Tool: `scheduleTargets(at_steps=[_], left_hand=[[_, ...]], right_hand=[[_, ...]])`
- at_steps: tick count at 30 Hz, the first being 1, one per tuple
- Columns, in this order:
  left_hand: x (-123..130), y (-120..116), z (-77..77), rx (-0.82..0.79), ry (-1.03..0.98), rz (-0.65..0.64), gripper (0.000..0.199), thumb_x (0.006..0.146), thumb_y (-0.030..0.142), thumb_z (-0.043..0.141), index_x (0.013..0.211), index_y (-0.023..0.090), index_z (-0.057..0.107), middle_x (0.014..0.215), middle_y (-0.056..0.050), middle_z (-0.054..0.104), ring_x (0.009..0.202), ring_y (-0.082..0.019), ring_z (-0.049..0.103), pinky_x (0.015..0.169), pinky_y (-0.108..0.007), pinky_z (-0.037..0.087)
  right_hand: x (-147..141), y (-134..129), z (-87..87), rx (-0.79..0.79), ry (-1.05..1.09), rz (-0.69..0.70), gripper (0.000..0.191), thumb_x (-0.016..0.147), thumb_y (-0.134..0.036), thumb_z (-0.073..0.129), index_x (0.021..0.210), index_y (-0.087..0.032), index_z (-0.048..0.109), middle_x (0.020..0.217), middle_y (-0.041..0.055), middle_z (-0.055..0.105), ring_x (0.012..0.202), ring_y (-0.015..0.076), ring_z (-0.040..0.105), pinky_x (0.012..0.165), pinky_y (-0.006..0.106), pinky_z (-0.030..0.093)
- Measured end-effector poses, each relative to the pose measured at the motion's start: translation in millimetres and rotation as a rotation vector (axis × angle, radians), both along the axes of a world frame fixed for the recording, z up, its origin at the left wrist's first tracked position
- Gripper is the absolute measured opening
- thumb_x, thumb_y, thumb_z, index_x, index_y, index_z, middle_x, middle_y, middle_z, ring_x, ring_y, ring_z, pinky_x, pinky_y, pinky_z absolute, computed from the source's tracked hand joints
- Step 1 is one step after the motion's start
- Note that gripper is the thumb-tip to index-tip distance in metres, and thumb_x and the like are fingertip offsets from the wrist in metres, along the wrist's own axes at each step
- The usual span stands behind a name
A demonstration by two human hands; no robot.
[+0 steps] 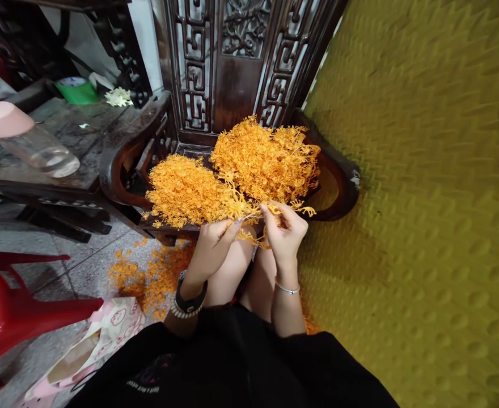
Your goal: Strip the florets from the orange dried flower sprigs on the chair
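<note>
Strand, yellow-orange, frilled [252, 216]: one, stretched between two bare hands above the front edge of the chair seat, over the knees; loose ends droop below and to the right.

Left hand [218, 246]: thumb and forefinger pinched together on the strand; dark wristband [192, 296] at the wrist.

Right hand [287, 231]: thumb and fingertips closed on the strand, near the left; silvery bangle [287, 290].

Smaller heap [181, 190], orange: at the seat's front left corner.

Larger heap [264, 158], orange: toward the seat's back right corner, touching the smaller.

Chair [237, 85]: dark wood, fretwork back, curved arms.

Side table [75, 170], dark wood: beyond the chair's left arm. Bears a clear bottle with pink cap [41, 144], lying near the front edge; green tape roll [78, 90] and white blossoms [118, 97] toward the right back corner.

Orange scraps [147, 277]: on the floor, left of the knees.

Red plastic stool [20, 306]; printed bag [119, 317], pink and white, just beside it.

Yellow-green textured surface [423, 198]: along the right side.
</note>
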State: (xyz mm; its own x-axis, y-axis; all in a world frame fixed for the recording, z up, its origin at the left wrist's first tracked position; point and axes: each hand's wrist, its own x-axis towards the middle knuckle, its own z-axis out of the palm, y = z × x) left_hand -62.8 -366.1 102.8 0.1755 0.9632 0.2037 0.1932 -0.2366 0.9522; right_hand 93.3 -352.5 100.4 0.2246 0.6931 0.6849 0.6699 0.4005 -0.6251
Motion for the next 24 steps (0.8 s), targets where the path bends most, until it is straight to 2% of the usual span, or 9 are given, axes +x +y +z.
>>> scheduleTargets(at_steps=[4,6,9,12,15,17,19,22,24], left_hand=[[-5,-16,11.2,-0.022,0.008,-0.031,0.042,0.093,0.038,0.04,0.057,0.018,0.032,0.053,0.004,0.034,0.052,-0.008,0.032,0.053,-0.027,0.024],[-13,-26,15.7,-0.027,-0.042,0.007,0.042,0.092,0.037,0.042,0.056,0.017,0.035,0.052,0.004,0.034,0.05,-0.008,0.031,0.05,-0.027,0.023],[-35,-41,21.3,0.103,-0.253,0.239,0.043,0.091,0.033,0.046,0.052,0.018,0.033,0.047,0.005,0.03,0.045,-0.008,0.027,0.046,-0.026,0.022],[-52,-44,25.1,0.297,-0.337,0.392,0.04,0.089,0.03,0.047,0.051,0.018,0.045,0.046,0.003,0.041,0.044,-0.009,0.039,0.047,-0.025,0.031],[-47,-32,24.8,0.252,-0.223,0.312,0.038,0.092,0.033,0.042,0.065,0.018,0.064,0.07,-0.003,0.066,0.065,-0.013,0.06,0.062,-0.027,0.045],[-33,-21,21.8,0.194,-0.166,0.243,0.042,0.094,0.033,0.037,0.067,0.018,0.065,0.082,-0.006,0.07,0.079,-0.016,0.064,0.079,-0.031,0.047],[-16,-13,17.6,0.143,-0.161,0.156,0.039,0.095,0.034,0.035,0.075,0.017,0.064,0.084,-0.006,0.07,0.082,-0.016,0.064,0.086,-0.033,0.046],[3,-10,12.0,0.035,-0.285,0.028,0.027,0.095,0.034,0.034,0.106,0.019,0.054,0.081,-0.004,0.069,0.067,-0.013,0.063,0.075,-0.03,0.049],[11,-11,10.1,-0.022,-0.369,-0.059,0.024,0.095,0.033,0.034,0.114,0.02,0.043,0.075,-0.001,0.066,0.061,-0.012,0.06,0.067,-0.027,0.048]], right_hand=[[-3,0,7.1,0.064,-0.018,0.011,0.013,0.08,-0.029,0.066,0.074,-0.017,0.068,0.064,0.0012,0.064,0.052,0.0105,0.053,0.052,0.024,0.043],[6,7,11.8,0.11,0.052,-0.084,0.019,0.081,-0.031,0.064,0.069,-0.016,0.065,0.058,-0.0009,0.057,0.049,0.0087,0.047,0.05,0.024,0.038],[34,25,17.2,0.232,0.267,-0.333,0.028,0.084,-0.035,0.058,0.065,-0.014,0.06,0.055,-0.0031,0.046,0.049,0.0079,0.041,0.049,0.023,0.034],[53,36,17.1,0.204,0.281,-0.312,0.022,0.08,-0.035,0.062,0.074,-0.014,0.061,0.061,-0.0018,0.052,0.054,0.0096,0.047,0.052,0.024,0.038],[39,30,10.8,0.103,0.151,-0.204,0.015,0.079,-0.03,0.064,0.083,-0.016,0.063,0.074,0.0019,0.062,0.064,0.0125,0.056,0.058,0.025,0.043],[20,21,5.6,0.06,0.071,-0.156,0.012,0.08,-0.023,0.059,0.089,-0.018,0.065,0.08,0.003,0.065,0.066,0.0133,0.057,0.058,0.025,0.045],[4,13,1.6,0.052,0.014,-0.127,0.02,0.079,-0.015,0.054,0.095,-0.018,0.065,0.086,0.0042,0.067,0.068,0.0145,0.059,0.06,0.027,0.046],[-8,3,-1.6,0.079,-0.04,-0.102,0.027,0.077,-0.01,0.051,0.098,-0.019,0.065,0.09,0.0051,0.068,0.073,0.0162,0.061,0.064,0.029,0.048],[-10,-1,-3.1,0.111,-0.07,-0.093,0.027,0.076,-0.01,0.05,0.097,-0.019,0.065,0.086,0.0041,0.068,0.071,0.0159,0.06,0.062,0.029,0.048]])
